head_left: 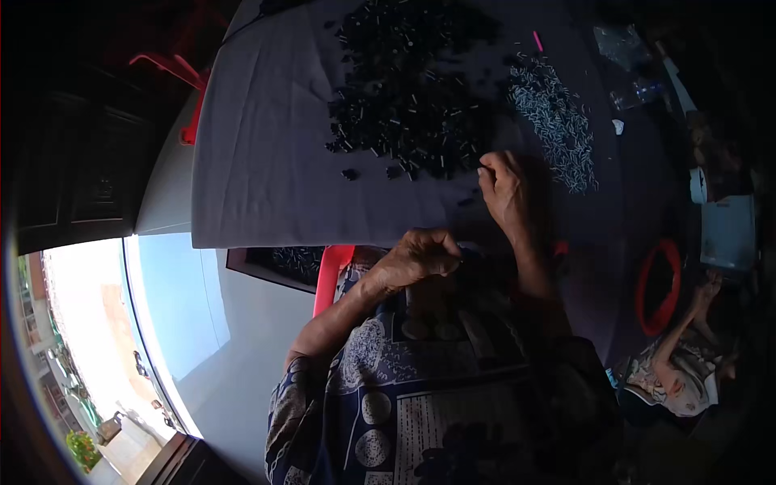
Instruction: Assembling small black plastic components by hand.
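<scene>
A heap of small black tube-like pieces (412, 97) lies spread over a pale cloth (267, 153) in the upper middle of the frame, and the right hand (503, 190) reaches to the heap's lower right edge, fingertips pinched together at the nearest pieces; whether that grip actually has one is too small and dark to tell. Just below, near the centre of the frame, the left hand (416, 257) is curled into a loose fist close to the person's chest, thumb pressed to the fingers around something small and dark that cannot be made out. To the right of the black heap, well apart from it, a second, narrower heap of pale grey pieces (556, 121) runs down the cloth, with a small pink stick (537, 40) lying above it. The cloth covers a counter (166, 194) whose bare pale edge shows at the left. Under the cloth's lower edge, left of the left hand, a dark shallow tray (279, 265) holds more small dark pieces. A red ring (659, 287) lies at the right, and another person (675, 364) sits low in the lower right corner.
</scene>
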